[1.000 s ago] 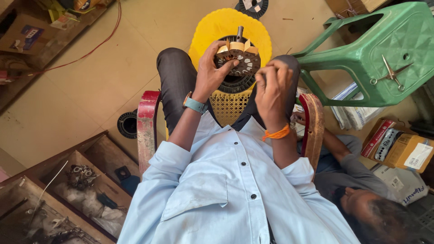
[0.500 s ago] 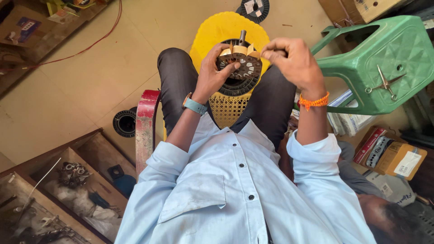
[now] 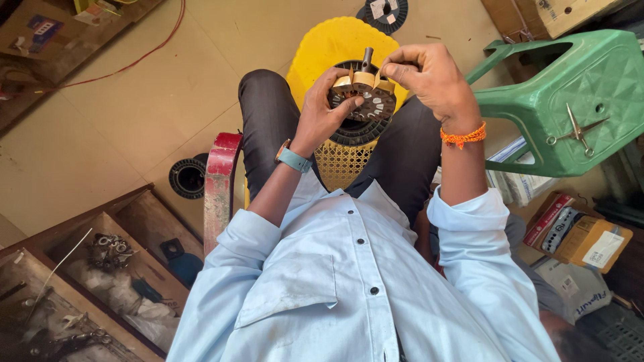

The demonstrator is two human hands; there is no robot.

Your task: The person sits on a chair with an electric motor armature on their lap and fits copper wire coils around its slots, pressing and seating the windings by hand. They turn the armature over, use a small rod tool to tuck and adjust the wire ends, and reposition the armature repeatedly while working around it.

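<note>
Round dark slotted motor stator (image 3: 365,104) with tan windings, left hand (image 3: 323,110) gripping it, right hand (image 3: 429,77) pinching top coil

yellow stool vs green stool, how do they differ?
The yellow stool stands upright in front of the person, its round seat facing up; the green stool is squarer and appears tipped, legs showing. The yellow stool sits under the dark round motor core that the left hand and right hand hold; the green stool carries scissors. Both look like moulded plastic.
</note>
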